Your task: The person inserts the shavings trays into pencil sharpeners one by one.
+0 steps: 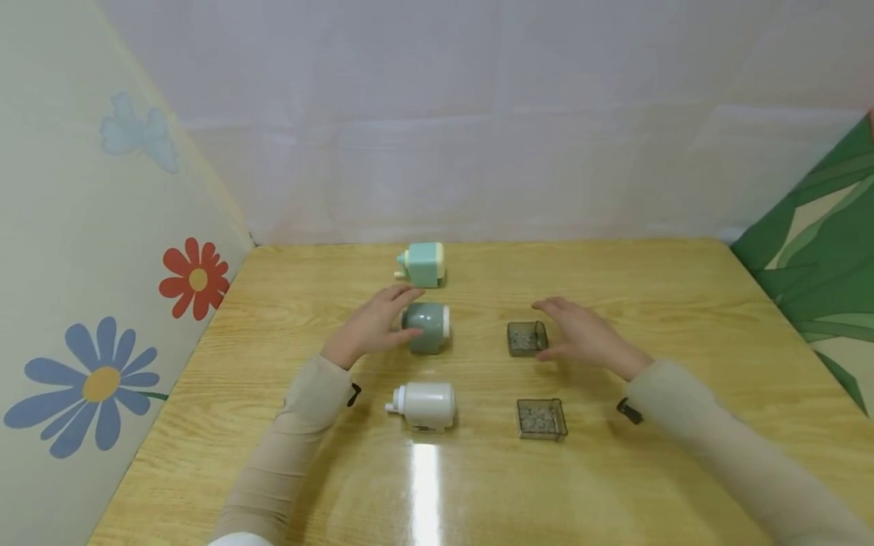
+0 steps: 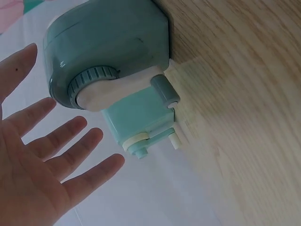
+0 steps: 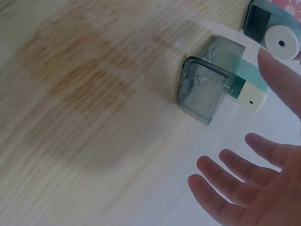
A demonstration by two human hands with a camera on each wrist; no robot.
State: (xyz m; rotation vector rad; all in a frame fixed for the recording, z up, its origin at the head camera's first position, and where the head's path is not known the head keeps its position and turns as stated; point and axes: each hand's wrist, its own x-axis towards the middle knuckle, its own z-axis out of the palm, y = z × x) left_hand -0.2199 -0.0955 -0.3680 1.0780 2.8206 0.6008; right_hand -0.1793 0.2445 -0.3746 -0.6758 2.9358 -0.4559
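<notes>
My left hand [image 1: 369,328], fingers loosely spread: grey-green pencil sharpener [image 1: 432,329] at 3 o'clock, mint sharpener [image 1: 423,264] at its 12, white sharpener [image 1: 430,402] at 6. Right hand [image 1: 583,335] likewise spread; shavings tray [image 1: 526,352] at 9.

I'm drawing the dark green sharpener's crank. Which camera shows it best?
Left wrist: the crank is close and uncovered. In the head view, the left hand blocks it; the right wrist view shows the sharpener from its opposite end, crank hidden.
</notes>
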